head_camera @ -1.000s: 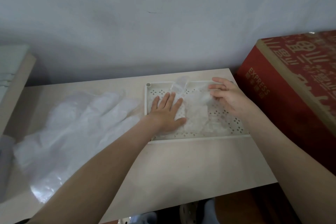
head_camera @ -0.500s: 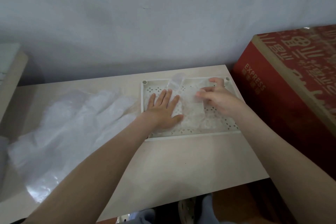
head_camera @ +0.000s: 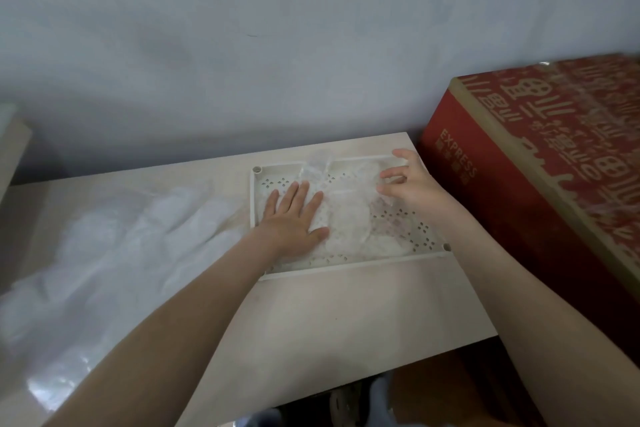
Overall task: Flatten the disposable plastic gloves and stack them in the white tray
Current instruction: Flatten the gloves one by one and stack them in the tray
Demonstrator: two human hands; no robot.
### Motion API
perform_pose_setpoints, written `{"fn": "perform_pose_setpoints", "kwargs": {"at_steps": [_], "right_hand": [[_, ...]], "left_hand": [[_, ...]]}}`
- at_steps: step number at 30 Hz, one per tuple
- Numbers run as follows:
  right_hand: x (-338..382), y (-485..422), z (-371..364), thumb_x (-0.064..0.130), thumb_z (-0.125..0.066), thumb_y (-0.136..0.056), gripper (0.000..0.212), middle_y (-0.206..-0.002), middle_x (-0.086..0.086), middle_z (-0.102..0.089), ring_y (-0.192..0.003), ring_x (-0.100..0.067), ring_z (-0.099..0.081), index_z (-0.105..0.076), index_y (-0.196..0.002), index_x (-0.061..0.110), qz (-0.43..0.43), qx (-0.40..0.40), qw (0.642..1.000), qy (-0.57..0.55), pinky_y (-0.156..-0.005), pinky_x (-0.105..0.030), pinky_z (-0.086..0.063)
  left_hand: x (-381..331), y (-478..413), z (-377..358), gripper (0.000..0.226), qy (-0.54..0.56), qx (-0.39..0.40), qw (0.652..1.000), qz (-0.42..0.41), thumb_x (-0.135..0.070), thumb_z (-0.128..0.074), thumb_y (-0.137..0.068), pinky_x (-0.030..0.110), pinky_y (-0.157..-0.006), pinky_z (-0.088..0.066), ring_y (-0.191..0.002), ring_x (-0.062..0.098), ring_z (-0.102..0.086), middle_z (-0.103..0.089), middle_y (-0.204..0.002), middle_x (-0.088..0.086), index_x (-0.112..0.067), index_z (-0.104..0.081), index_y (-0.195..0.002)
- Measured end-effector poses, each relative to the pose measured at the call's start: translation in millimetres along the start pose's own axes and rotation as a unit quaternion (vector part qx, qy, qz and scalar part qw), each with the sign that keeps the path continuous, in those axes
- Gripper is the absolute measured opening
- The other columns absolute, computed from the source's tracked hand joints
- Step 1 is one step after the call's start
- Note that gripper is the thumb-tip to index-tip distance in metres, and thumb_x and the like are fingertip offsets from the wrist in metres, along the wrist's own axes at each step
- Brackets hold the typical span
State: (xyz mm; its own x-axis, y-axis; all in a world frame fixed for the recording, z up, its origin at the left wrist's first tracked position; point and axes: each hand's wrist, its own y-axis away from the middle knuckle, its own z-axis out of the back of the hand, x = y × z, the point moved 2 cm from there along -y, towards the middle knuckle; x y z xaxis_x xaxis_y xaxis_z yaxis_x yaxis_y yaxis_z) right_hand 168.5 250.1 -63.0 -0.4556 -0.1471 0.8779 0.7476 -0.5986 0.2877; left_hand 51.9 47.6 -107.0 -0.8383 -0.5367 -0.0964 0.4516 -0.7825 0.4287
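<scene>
Fingers point(head_camera: 302, 194) straight, my left hand point(head_camera: 294, 218) presses flat on the clear plastic glove point(head_camera: 346, 218) lying in the white tray point(head_camera: 346, 265). My right hand point(head_camera: 412, 187) pinches that glove's far edge in a curled grip. Left of my left hand, loose gloves point(head_camera: 114, 253) lie heaped on the worktop point(head_camera: 346, 322).

"EXPRESS" in gold on red box point(head_camera: 491, 184) side, other gold chars on top unreadable
</scene>
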Motion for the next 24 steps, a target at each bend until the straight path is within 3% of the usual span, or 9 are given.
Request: {"fn": "perform_pose_setpoints", "kwargs": {"at_steps": [3,7,9,11,14,19,21,24], "right_hand": [[1,5,5,0.004,-0.069,-0.083,0.05,-0.106,0.002,-0.058,-0.086,-0.01,-0.054,-0.05,-0.124,0.026,0.049,0.029,0.995,0.087,-0.082,-0.027,-0.05],[1,9,11,-0.006,-0.061,-0.085,0.033,-0.105,-0.004,-0.057,-0.086,-0.013,-0.054,-0.062,-0.112,0.013,0.119,0.022,0.969,0.214,-0.07,-0.004,-0.041],[1,11,14,-0.007,-0.057,-0.087,0.023,-0.103,-0.005,-0.056,-0.084,-0.01,-0.053,-0.063,-0.103,0.008,0.155,-0.015,0.956,0.249,-0.071,-0.002,-0.038],[0,13,15,-0.005,-0.056,-0.087,0.017,-0.097,-0.001,-0.053,-0.082,-0.007,-0.048,-0.06,-0.093,0.011,0.189,-0.044,0.941,0.277,-0.075,-0.011,-0.039],[-3,16,18,-0.006,-0.052,-0.087,0.013,-0.089,-0.003,-0.053,-0.086,-0.024,-0.05,-0.058,-0.089,0.006,0.221,-0.146,0.902,0.34,-0.08,-0.038,-0.042],[-5,18,12,-0.007,-0.05,-0.08,0.039,-0.114,-0.014,-0.051,-0.107,-0.033,-0.043,-0.055,-0.117,0.006,0.116,-0.204,0.886,0.4,-0.086,-0.036,-0.03],[1,23,0,-0.002,-0.053,-0.081,0.038,-0.111,-0.009,-0.051,-0.105,-0.03,-0.043,-0.055,-0.118,0.007,0.15,-0.179,0.903,0.36,-0.088,-0.033,-0.029],[10,31,-30,0.028,-0.068,-0.084,0.036,-0.098,0.009,-0.042,-0.099,-0.014,-0.038,-0.055,-0.117,0.019,0.154,-0.004,0.946,0.286,-0.093,-0.03,-0.031]], "left_hand": [[1,-1,0,0.071,0.003,0.001,1.0,0.002,-0.06,-0.017,-0.096,0.045,-0.115,0.018,-0.141,0.018,0.029,0.031,-0.154,0.002,-0.029,0.019,-0.149],[1,-1,-1,0.072,0.008,0.001,1.0,-0.001,-0.061,-0.017,-0.096,0.045,-0.114,0.019,-0.141,0.018,0.03,0.031,-0.154,0.002,-0.03,0.019,-0.149],[1,-1,-1,0.072,0.01,-0.001,1.0,-0.002,-0.061,-0.017,-0.096,0.045,-0.114,0.018,-0.141,0.018,0.03,0.031,-0.154,0.002,-0.029,0.018,-0.149],[1,0,0,0.072,0.009,0.0,1.0,-0.003,-0.061,-0.017,-0.096,0.044,-0.114,0.019,-0.141,0.018,0.03,0.031,-0.154,0.003,-0.029,0.018,-0.149],[2,0,-1,0.073,0.01,0.0,1.0,-0.005,-0.062,-0.018,-0.095,0.044,-0.114,0.019,-0.141,0.018,0.031,0.031,-0.154,0.003,-0.029,0.019,-0.149],[1,0,-1,0.075,0.019,-0.001,1.0,-0.005,-0.064,-0.019,-0.094,0.044,-0.113,0.02,-0.14,0.017,0.032,0.032,-0.154,0.002,-0.029,0.019,-0.149],[2,0,-1,0.076,0.019,0.0,1.0,-0.005,-0.065,-0.019,-0.094,0.044,-0.113,0.02,-0.14,0.017,0.032,0.032,-0.154,0.003,-0.03,0.019,-0.149],[1,0,-1,0.076,0.02,0.001,1.0,-0.001,-0.065,-0.019,-0.094,0.044,-0.113,0.02,-0.14,0.017,0.032,0.032,-0.154,0.003,-0.03,0.019,-0.149]]}}
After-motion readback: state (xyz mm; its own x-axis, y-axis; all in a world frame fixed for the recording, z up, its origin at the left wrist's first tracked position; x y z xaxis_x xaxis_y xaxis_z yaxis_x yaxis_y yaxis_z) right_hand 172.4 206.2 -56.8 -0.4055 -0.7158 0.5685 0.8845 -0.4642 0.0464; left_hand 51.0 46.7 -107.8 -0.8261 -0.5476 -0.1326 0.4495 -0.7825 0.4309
